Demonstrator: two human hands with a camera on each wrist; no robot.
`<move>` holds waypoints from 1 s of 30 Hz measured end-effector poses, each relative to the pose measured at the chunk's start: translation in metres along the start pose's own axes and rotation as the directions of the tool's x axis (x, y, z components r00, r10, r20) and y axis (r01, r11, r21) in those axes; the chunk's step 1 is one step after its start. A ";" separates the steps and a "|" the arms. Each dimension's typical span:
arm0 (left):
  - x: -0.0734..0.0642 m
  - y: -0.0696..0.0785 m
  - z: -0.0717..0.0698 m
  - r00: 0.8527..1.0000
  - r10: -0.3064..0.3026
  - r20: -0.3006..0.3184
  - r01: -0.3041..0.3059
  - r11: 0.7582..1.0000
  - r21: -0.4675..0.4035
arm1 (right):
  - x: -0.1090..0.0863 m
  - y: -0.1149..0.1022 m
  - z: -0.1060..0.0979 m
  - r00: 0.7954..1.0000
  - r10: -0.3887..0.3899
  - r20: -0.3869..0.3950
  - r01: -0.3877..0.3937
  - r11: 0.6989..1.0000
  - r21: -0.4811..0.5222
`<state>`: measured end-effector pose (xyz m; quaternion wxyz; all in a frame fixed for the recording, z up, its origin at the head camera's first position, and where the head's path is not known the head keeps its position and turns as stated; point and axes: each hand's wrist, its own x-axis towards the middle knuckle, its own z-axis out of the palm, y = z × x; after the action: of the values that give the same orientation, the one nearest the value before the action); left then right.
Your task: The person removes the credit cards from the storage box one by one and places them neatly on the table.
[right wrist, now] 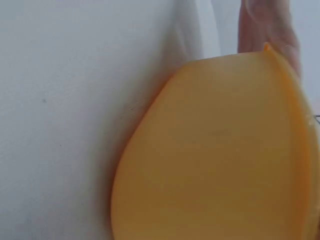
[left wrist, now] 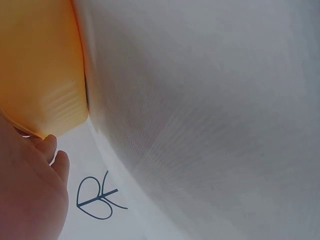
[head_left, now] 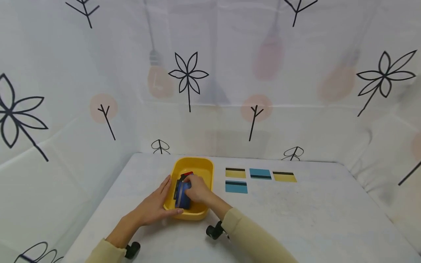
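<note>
A yellow plastic bin (head_left: 206, 166) stands on the table with a small pile of cards inside. On top lies a dark blue card (head_left: 182, 199) with a pale stripe; black and red card edges (head_left: 187, 174) show behind it. My right hand (head_left: 198, 190) reaches into the bin and pinches the blue card at its right edge with curled fingers. My left hand (head_left: 154, 206) steadies the bin, its straight fingers along the left wall and the thumb across the near rim. In the left wrist view, the left fingertips (left wrist: 48, 145) touch the bin's wall.
To the bin's right lie two yellow cards, one left (head_left: 235, 173) and one right (head_left: 284, 177), and two light blue cards, one farther (head_left: 260, 174) and one nearer (head_left: 236, 187), all with dark stripes. A white patterned curtain (head_left: 213, 120) hangs behind the white table (head_left: 296, 219).
</note>
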<state>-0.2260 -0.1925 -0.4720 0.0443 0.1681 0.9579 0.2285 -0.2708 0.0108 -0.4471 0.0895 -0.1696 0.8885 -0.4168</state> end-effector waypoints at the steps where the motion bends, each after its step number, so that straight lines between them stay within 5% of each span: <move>1: 0.000 0.000 0.000 1.000 -0.001 0.001 0.001 1.000 -0.001 | -0.001 -0.001 -0.001 1.000 -0.004 0.001 0.004 1.000 0.000; 30: -0.001 0.004 0.000 1.000 -0.027 0.002 0.027 1.000 0.006 | -0.040 0.000 -0.034 1.000 -0.025 0.016 0.024 0.996 0.082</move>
<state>-0.2241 -0.1891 -0.4702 0.0476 0.1556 0.9607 0.2249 -0.2436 0.0498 -0.4247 0.0990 -0.1803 0.8678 -0.4523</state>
